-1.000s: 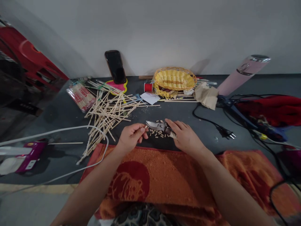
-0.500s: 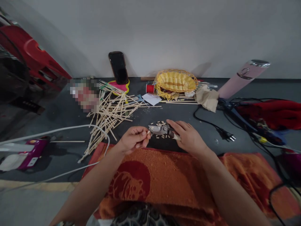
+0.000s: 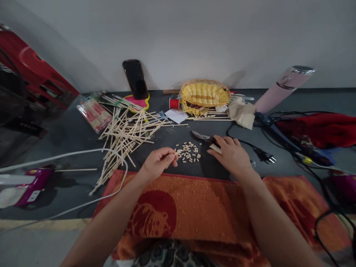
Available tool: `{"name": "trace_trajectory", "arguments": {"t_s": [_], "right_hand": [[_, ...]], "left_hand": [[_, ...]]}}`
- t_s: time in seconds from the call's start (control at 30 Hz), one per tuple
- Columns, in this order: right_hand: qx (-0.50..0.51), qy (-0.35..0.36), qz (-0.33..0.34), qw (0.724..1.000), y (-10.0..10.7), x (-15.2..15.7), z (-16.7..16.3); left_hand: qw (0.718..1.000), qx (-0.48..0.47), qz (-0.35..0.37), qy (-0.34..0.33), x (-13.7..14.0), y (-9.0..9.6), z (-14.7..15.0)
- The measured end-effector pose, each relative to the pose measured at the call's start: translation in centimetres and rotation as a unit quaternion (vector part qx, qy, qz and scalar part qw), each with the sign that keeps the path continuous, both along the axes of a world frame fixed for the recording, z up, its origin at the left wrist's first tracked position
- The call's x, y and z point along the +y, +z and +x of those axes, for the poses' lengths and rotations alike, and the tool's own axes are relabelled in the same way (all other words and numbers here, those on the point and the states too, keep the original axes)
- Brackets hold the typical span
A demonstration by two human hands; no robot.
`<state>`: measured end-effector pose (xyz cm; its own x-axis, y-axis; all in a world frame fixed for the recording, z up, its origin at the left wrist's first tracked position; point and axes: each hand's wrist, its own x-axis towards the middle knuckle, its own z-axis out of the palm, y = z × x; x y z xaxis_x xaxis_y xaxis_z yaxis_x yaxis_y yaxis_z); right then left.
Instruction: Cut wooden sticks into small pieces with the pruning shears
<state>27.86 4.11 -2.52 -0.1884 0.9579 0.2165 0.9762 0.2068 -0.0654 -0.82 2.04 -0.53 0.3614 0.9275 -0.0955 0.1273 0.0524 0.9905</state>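
While our right hand (image 3: 232, 156) has its grip around the shears (image 3: 205, 137) beside the short wooden pieces (image 3: 188, 149) on the desk (image 3: 61, 129), we should angle them away from our left hand (image 3: 160, 162), whose fingertips (image 3: 174, 157) meet, on what we cannot tell.

In dim, even light, a plain grey wall (image 3: 178, 37) with soft shadows rises behind a dark grey worktop (image 3: 63, 128) with a pale yellowish front edge (image 3: 55, 223), pale floor (image 3: 41, 246) showing lower left and red plastic furniture (image 3: 30, 61) standing farther left.
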Motion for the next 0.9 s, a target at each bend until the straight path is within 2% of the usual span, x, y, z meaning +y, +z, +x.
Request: {"name": "trace_trajectory", "arguments": {"t_s": [0.1,0.2,0.27,0.33,0.43,0.57,0.7,0.9], "right_hand": [[0.035,-0.002,0.030,0.999,0.8,-0.4,-0.7],[0.172,0.055,0.045,0.982,2.0,-1.2,-2.2],[0.290,0.106,-0.027,0.951,2.7,-2.0,-3.5],[0.370,0.157,-0.148,0.904,3.0,-2.9,-4.8],[0.410,0.221,-0.280,0.839,3.0,-3.9,-6.1],[0.426,0.246,-0.357,0.794,2.5,-4.2,-6.7],[0.437,0.246,-0.378,0.778,2.1,-4.1,-6.9],[0.432,0.245,-0.347,0.796,2.2,-4.4,-7.1]], "left_hand": [[0.988,0.116,0.101,0.000,-0.3,-0.3,0.2],[0.972,0.178,0.153,-0.009,-0.5,-0.4,0.2],[0.959,0.209,0.188,-0.021,-0.6,-0.5,0.3],[0.943,0.241,0.227,-0.036,-0.6,-0.4,0.4],[0.919,0.271,0.280,-0.064,-0.7,-0.2,0.4],[0.895,0.286,0.330,-0.093,-0.7,-0.1,0.5],[0.875,0.296,0.366,-0.109,-0.9,-0.1,0.7],[0.874,0.275,0.389,-0.094,-1.0,-0.2,0.8]]}}
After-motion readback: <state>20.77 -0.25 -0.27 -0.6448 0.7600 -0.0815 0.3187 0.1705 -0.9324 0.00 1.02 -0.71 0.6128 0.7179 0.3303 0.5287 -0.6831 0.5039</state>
